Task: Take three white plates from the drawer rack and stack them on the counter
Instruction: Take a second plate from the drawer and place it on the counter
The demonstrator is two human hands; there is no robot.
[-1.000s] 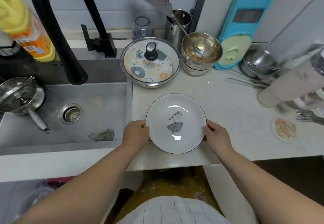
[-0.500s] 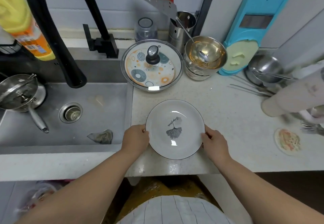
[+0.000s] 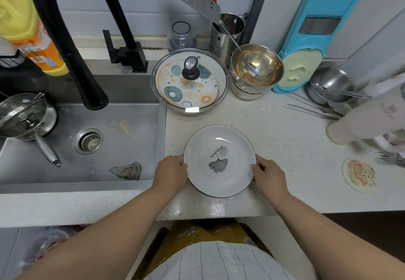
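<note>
Speckled counter [image 3: 285, 148], frame centre: your left hand [image 3: 169, 173] and right hand [image 3: 268, 173] pinch the plate [image 3: 219, 161] rim at opposite edges, keeping it level.

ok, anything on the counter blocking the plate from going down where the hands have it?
Nothing visible. Left hand and right hand grip the white plate by opposite rims over bare counter. The lidded pot sits well behind it, apart from it.

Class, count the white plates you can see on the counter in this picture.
1: one white plate near the counter's front edge, held by the left hand and right hand. Others may lie beneath it.
</note>
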